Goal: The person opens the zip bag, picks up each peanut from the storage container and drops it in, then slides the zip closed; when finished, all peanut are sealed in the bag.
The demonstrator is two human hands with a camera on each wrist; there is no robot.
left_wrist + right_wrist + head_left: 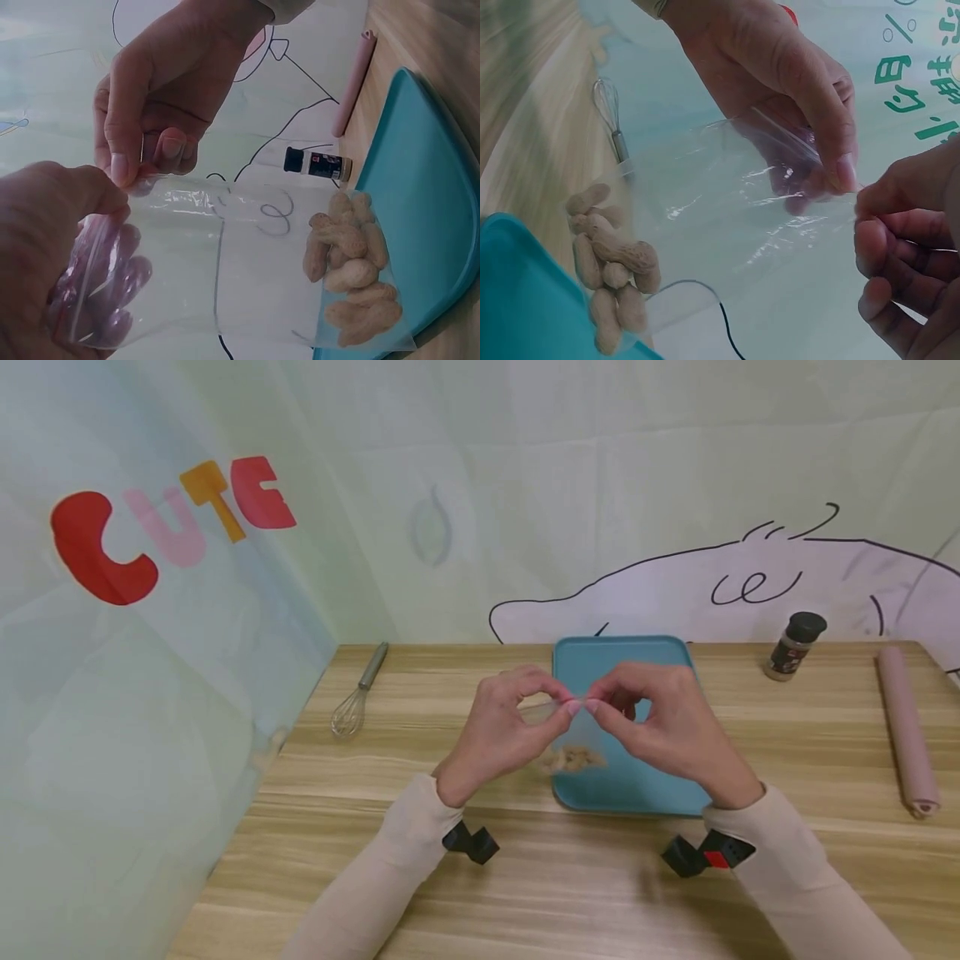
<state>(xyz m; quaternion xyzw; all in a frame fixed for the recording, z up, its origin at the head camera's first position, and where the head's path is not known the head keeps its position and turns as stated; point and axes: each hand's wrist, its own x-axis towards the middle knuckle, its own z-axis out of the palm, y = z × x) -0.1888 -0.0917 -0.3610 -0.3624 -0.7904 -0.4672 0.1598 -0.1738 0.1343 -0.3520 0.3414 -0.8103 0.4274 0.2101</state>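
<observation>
A clear zip bag (180, 277) hangs from both hands, with several unshelled peanuts (573, 759) gathered at its bottom. My left hand (502, 727) pinches the bag's top edge between thumb and fingers; its other fingers show through the plastic in the left wrist view. Close beside those fingertips, my right hand (667, 718) pinches the corner of the same edge with thumb and forefinger. In the head view the bag overlaps the left side of a blue tray (630, 789), which lies on the table under the hands.
On the wooden table (450, 893), a whisk (360, 693) lies at the back left. A black-capped seasoning bottle (793, 647) stands at the back right, left of a rolled pink mat (907, 731). Printed cloth hangs behind the table and along its left side.
</observation>
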